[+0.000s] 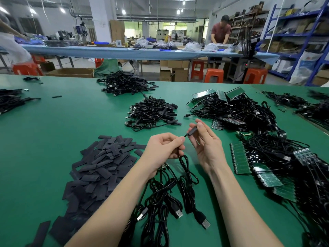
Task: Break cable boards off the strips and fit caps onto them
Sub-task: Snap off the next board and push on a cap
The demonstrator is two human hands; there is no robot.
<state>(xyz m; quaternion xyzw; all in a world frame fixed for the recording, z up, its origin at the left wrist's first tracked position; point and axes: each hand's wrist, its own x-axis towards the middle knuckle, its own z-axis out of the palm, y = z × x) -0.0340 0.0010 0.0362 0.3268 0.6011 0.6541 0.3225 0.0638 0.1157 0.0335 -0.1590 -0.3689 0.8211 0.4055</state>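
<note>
My left hand [165, 148] pinches the thin black cable [185, 164] while my right hand [204, 139] grips the black sleeve-like cap [192, 131] going on above mid-tabletop; I judge plenty left: green board strips [239, 157] crowd the right edge.

Green table mat [53, 139] covers the near bench. Behind it, orange stools [213, 75] and cardboard boxes [71, 72] on the floor. Long blue-topped bench [106, 50] across the room carries clear bags [192, 46]. A person in a dark red shirt [220, 30] leans over it. Blue shelving [292, 32] on the right, stacked with boxes.
</note>
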